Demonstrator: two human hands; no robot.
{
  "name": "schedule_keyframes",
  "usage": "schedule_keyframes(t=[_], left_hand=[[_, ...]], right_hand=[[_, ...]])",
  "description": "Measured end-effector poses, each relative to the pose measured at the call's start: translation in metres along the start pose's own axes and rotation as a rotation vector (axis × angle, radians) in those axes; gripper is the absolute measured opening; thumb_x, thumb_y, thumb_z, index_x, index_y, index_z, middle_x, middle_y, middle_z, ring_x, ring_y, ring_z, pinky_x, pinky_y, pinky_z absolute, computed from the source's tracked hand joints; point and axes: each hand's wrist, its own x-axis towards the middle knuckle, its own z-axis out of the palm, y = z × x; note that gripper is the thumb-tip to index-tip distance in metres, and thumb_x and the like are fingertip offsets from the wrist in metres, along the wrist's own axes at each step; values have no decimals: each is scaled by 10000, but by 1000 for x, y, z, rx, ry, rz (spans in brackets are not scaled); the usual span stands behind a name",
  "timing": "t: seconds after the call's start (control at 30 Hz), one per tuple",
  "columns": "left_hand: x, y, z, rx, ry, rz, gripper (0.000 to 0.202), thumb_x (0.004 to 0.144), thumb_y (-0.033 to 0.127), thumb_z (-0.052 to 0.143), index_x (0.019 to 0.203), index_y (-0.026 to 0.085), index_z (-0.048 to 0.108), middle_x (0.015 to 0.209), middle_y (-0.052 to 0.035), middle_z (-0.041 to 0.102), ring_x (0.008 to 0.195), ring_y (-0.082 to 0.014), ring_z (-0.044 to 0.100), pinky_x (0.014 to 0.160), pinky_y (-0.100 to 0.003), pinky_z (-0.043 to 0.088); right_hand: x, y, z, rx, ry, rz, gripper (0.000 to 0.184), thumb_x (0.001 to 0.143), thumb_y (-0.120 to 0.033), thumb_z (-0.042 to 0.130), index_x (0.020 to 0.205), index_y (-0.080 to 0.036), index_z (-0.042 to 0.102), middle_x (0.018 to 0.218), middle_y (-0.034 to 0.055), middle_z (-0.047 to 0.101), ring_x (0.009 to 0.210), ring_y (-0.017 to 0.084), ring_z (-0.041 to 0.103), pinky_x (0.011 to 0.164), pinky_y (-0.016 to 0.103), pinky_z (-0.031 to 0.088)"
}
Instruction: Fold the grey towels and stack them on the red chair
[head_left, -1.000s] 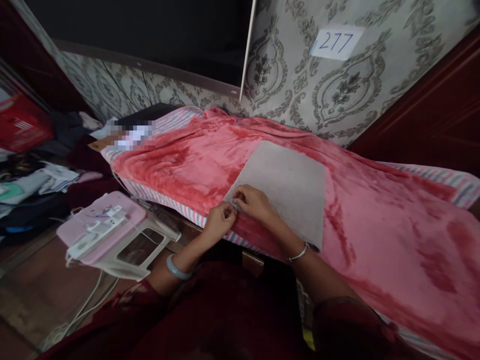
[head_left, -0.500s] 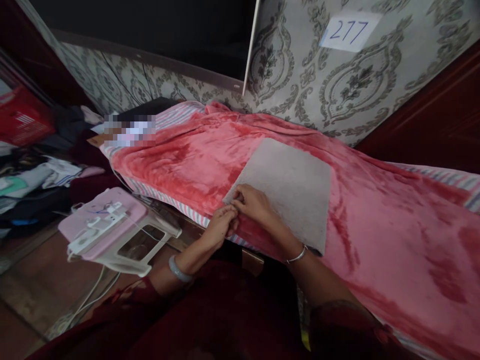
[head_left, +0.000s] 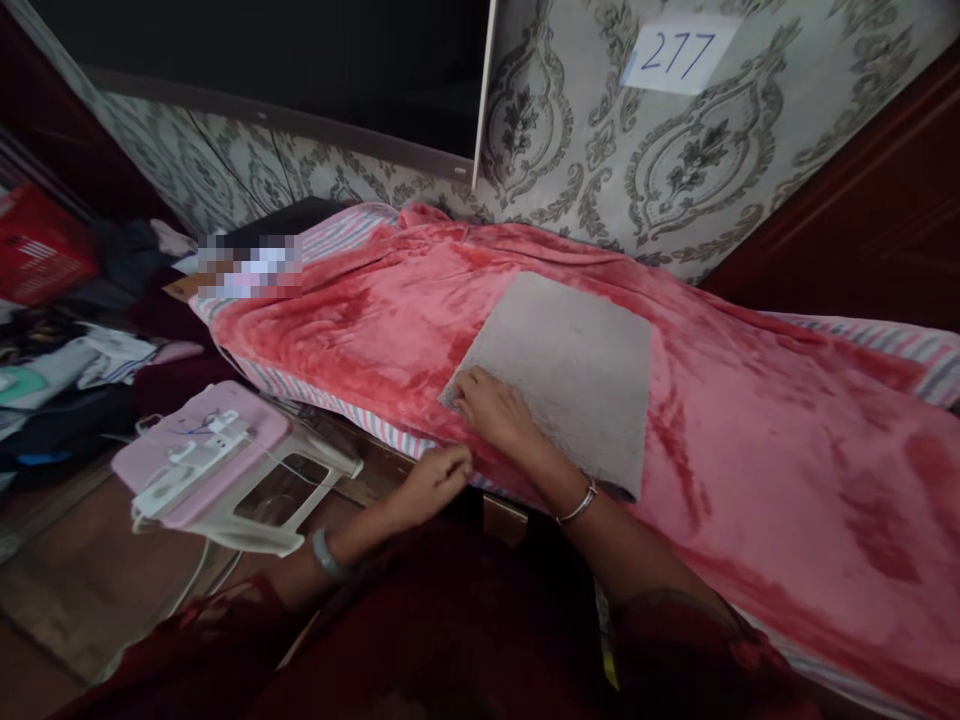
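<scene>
A grey short-pile mat (head_left: pixel 570 350), roughly square, lies flat on a pink-red plush blanket (head_left: pixel 750 450). My right hand (head_left: pixel 491 408) is at the mat's near left edge, its fingers curled over the border close to the left corner. My left hand (head_left: pixel 435 484) hangs just off the blanket's front edge, a short way below my right hand and apart from it. Its fingers are pressed together in a pinch; whatever they hold, if anything, is too small to make out.
A pink-topped stool (head_left: pixel 202 450) with a white power strip (head_left: pixel 187 465) stands at the left. Piled clothes (head_left: pixel 82 370) and a red basket (head_left: pixel 41 245) lie beyond it. Behind the blanket, a dark television screen (head_left: pixel 285 70) and a paper marked 277 (head_left: pixel 681 55) are on the patterned wall.
My left hand has drawn away from my right hand, down toward my body. My right hand stays at the mat's edge. The view has shifted slightly.
</scene>
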Motion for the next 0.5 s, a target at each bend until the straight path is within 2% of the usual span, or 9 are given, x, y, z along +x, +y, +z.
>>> schedule_keyframes(t=[0.1,0.2,0.3,0.37,0.43,0.5], left_hand=[[-19,-9,-1,78,-126,-27,322,922,378,460,645,216,438,596,33,422,553,-120,368,557,-244,289],[-30,-24,-18,183,-132,-49,316,860,359,599,597,222,490,545,24,456,501,-127,399,525,-254,288],[-35,-27,-41,258,-75,-76,270,794,339,690,603,231,533,538,19,493,497,-139,441,513,-253,306],[-35,-19,-50,311,-38,-105,144,793,315,666,707,237,582,598,23,546,535,-146,482,538,-248,332],[-28,-7,-52,362,26,-127,61,811,280,610,857,239,615,674,24,595,573,-151,520,574,-249,359],[-16,6,-49,417,171,-154,125,840,266,564,949,229,615,722,13,623,599,-159,551,607,-258,383]], right_hand=[[0,2,1,41,25,3,108,979,-215,569,1076,-219,617,1112,82,650,921,212,611,703,303,388],[2,4,-1,112,49,12,52,951,-205,602,991,-224,628,1067,56,660,913,198,601,723,294,390],[6,8,-2,205,58,30,30,913,-188,626,910,-218,630,988,31,670,868,174,588,721,278,381],[7,10,-1,262,78,36,38,890,-176,632,886,-214,635,939,18,673,832,160,577,720,270,378],[7,12,0,301,107,39,40,879,-173,630,870,-210,642,895,8,671,807,153,569,717,264,377],[6,13,1,324,123,44,40,874,-173,630,860,-204,651,865,4,670,791,153,568,709,262,376]])
